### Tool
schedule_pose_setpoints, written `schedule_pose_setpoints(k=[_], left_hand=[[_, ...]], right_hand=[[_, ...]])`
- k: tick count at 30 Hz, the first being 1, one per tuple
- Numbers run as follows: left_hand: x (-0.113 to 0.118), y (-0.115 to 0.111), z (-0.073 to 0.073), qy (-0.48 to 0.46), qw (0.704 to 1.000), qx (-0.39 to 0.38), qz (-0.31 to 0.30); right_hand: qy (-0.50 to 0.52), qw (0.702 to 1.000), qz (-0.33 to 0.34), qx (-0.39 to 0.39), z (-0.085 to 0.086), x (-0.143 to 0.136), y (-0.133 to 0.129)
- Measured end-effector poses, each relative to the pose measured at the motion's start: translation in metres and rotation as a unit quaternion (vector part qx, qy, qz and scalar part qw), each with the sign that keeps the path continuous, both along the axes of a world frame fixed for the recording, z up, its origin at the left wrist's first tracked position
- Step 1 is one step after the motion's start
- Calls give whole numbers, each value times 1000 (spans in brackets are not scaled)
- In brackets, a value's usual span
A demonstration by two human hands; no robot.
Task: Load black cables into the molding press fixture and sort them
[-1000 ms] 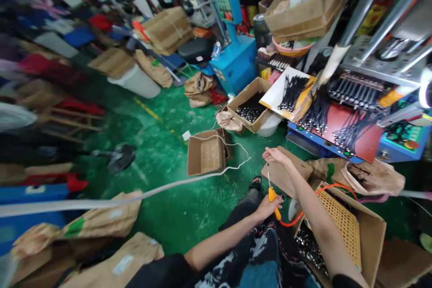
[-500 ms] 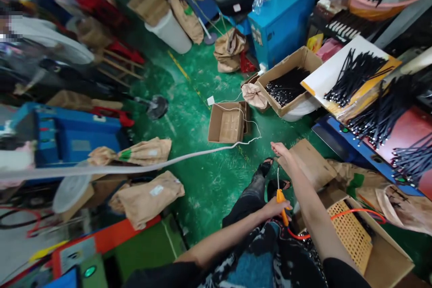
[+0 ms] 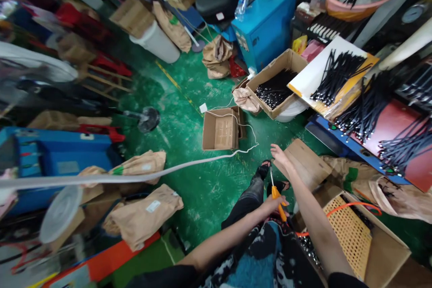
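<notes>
My left hand is closed round an orange air blow gun in front of my shirt. Its thin metal nozzle points away from me, toward my feet, and an orange-red hose trails from it to the right. My right hand is stretched out beyond the nozzle tip, over the green floor. Its fingers look parted, with nothing visible in them. Beside that hand lies a flattened cardboard piece.
An open cardboard box stands on the floor ahead, a white cable running past it. Black strips with shiny ends fill a carton and cover the bench at right. A yellow woven basket sits in a box at my right.
The view has turned slightly to the right. My right hand's fingers, closed together before, now look looser and apart. My left hand still grips the air blow gun.
</notes>
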State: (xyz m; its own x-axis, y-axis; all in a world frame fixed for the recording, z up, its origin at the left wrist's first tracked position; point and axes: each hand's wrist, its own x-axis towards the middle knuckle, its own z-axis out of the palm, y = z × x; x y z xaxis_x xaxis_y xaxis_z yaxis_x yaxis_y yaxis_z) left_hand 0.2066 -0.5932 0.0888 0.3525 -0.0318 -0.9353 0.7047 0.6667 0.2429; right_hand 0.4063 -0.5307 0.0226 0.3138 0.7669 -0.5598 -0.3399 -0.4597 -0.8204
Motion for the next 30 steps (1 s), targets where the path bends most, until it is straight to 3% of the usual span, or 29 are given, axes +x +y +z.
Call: schedule_pose_setpoints(k=[5, 8, 11, 14, 18, 20, 23, 25, 30], left_hand=[[13, 28, 7, -31, 993, 95, 69], [22, 30, 17, -80, 990, 100, 64], [29, 29, 26, -124, 988, 74, 50], [37, 45, 28, -134, 983, 90, 88], [53, 101, 22, -144, 965, 131, 173], [60, 134, 17, -136, 964, 132, 186], [62, 172, 9, -94, 971, 138, 170], [57, 186, 4, -62, 977, 143, 145], [40, 181, -5, -41, 984, 158, 77]], right_hand=[[-43, 997, 55, 35, 46, -45, -126], [-84, 994, 57, 39, 66, -81, -176], [-153, 988, 20, 14, 75, -95, -191], [-206, 978, 5, -17, 82, -92, -194], [-235, 969, 49, -55, 90, -85, -214], [-242, 964, 80, -73, 90, -84, -231], [-251, 955, 113, -106, 89, -84, -256], [-256, 949, 129, -133, 86, -85, -267], [-272, 914, 124, -275, 69, -91, -271]])
